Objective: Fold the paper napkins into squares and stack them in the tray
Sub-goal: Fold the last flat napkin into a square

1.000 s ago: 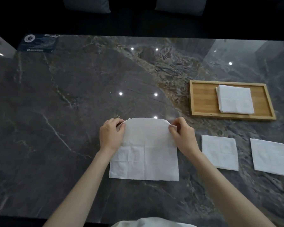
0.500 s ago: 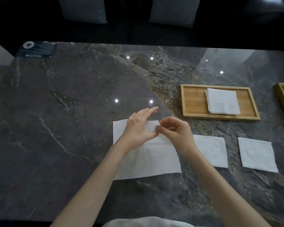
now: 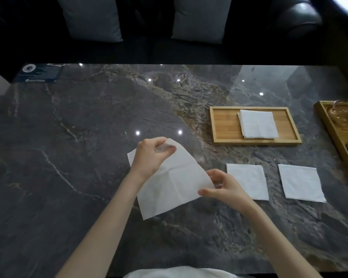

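Note:
A white paper napkin (image 3: 169, 187) lies partly lifted on the dark marble table, skewed at an angle. My left hand (image 3: 151, 157) pinches its raised far edge. My right hand (image 3: 223, 189) holds its right corner between thumb and fingers. Two folded square napkins lie flat to the right, one near (image 3: 247, 181) and one farther right (image 3: 301, 183). A wooden tray (image 3: 223, 125) behind them holds a stack of folded napkins (image 3: 258, 126).
A second wooden tray (image 3: 329, 125) with a glass item sits at the right edge. A dark printed card (image 3: 40, 73) lies at the far left corner. Two grey cushions (image 3: 92, 17) rest on a dark sofa beyond the table.
The napkin lay flat with both hands at its top middle; now my left hand has lifted the far edge and my right hand has moved down to the right corner. The view tilted up.

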Tool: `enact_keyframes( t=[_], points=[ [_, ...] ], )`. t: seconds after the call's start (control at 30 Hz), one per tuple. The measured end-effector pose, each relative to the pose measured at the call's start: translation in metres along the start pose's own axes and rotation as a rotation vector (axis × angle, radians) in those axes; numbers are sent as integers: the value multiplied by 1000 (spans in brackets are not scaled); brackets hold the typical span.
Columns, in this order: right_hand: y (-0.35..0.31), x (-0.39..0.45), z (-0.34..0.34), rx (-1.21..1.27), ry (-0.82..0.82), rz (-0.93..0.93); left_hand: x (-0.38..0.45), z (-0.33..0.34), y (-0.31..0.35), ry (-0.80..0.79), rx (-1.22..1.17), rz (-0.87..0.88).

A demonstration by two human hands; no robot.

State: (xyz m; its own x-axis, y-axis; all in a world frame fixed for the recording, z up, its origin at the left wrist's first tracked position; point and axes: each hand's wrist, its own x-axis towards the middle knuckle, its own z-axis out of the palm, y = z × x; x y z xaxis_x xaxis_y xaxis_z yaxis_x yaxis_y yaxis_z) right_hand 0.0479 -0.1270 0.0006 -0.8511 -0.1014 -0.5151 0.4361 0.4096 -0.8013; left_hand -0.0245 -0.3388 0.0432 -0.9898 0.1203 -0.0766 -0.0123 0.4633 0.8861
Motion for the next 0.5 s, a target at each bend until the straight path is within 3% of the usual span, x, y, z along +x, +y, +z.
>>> enact_keyframes(
  t=[0.2, 0.5],
  points=[
    [-8, -1, -10, 120, 224, -96, -5, -12, -3, 83, -117, -46],
    [-50, -6, -31, 363, 181, -279, -28, -37, 7, 125, -343, -60]
  ],
)
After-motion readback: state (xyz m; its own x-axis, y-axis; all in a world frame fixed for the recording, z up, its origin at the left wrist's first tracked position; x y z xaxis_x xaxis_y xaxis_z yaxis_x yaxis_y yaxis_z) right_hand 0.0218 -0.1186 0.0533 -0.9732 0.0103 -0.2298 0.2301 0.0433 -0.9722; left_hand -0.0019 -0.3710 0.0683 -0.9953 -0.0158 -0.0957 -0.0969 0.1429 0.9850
